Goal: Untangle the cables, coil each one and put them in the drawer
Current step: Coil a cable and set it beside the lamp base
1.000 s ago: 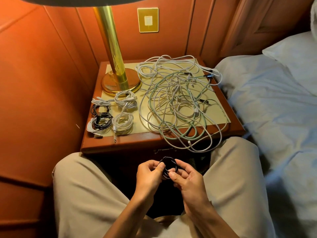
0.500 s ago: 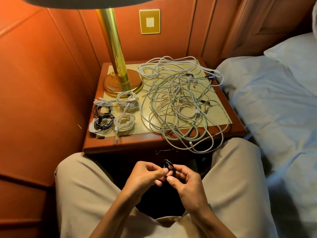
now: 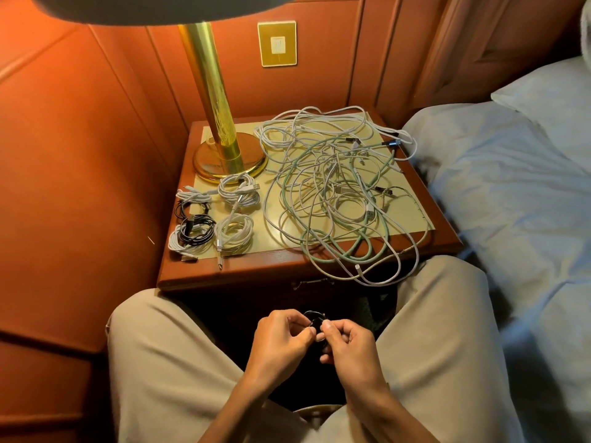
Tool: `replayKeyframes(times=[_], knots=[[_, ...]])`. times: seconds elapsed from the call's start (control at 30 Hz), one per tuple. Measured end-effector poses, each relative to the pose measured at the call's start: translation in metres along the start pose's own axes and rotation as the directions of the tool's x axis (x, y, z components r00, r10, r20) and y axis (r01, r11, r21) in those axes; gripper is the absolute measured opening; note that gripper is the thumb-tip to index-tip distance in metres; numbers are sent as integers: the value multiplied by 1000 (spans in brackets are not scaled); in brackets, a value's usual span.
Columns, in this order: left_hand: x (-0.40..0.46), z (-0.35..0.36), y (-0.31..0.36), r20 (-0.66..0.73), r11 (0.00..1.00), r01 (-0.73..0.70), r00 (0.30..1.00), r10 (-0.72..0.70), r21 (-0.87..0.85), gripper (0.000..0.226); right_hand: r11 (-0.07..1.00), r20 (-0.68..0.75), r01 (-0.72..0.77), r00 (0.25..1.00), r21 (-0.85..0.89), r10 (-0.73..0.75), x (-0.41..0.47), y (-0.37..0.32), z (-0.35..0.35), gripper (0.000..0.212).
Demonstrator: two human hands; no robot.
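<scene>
Both hands pinch a small coil of thin black cable (image 3: 312,318) over the lap: left hand (image 3: 281,338) at its left side, right hand (image 3: 347,342) at its right. If either pinch slackens, I judge the springy loops would unwind. White and mint-green cables (image 3: 339,193) lie tangled on the wooden nightstand (image 3: 271,270), some overhanging its front edge, liable to slide off.

On your surface (image 3: 278,265), coiled cables (image 3: 214,222) lie left of the tangle (image 3: 339,193), lamp (image 3: 224,155) behind them, bed (image 3: 511,193) right.
</scene>
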State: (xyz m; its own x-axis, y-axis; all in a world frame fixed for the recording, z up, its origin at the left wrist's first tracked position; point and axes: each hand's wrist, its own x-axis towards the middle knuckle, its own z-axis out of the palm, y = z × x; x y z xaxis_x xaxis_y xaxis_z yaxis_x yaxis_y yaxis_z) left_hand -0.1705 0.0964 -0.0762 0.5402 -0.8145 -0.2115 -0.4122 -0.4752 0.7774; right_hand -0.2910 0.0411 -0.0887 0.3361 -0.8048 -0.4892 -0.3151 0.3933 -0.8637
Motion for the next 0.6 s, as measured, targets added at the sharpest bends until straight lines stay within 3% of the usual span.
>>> replayKeyframes(times=[0.27, 0.33, 0.37, 0.4, 0.47, 0.5, 0.53, 0.6], knots=[[-17, 30, 6, -309, 991, 4, 950, 37, 133, 7, 943, -117, -132, 978, 306, 175, 11, 4, 5, 28], [-19, 32, 8, -288, 999, 38, 957, -35, 5, 10, 900, -123, -159, 966, 405, 226, 12, 0, 0, 24], [-19, 33, 10, -248, 981, 101, 959, -141, -167, 14, 884, -120, -155, 966, 441, 229, 12, -1, -2, 22], [-17, 32, 13, -168, 891, 200, 943, -288, -407, 17, 878, -118, -138, 970, 459, 214, 10, -3, -3, 21], [-13, 30, 20, 136, 465, 433, 827, -545, -773, 18, 889, -123, -80, 981, 452, 151, 7, -3, -4, 20], [-12, 28, 22, 273, 256, 499, 757, -594, -828, 16, 902, -131, -47, 985, 430, 114, 5, -3, -3, 20], [-10, 27, 21, 369, 116, 537, 705, -606, -835, 14, 919, -145, -11, 987, 393, 74, 4, -3, -3, 20], [-6, 23, 19, 487, -30, 584, 646, -588, -811, 13, 958, -171, 72, 985, 279, -24, 4, -1, -4, 21]])
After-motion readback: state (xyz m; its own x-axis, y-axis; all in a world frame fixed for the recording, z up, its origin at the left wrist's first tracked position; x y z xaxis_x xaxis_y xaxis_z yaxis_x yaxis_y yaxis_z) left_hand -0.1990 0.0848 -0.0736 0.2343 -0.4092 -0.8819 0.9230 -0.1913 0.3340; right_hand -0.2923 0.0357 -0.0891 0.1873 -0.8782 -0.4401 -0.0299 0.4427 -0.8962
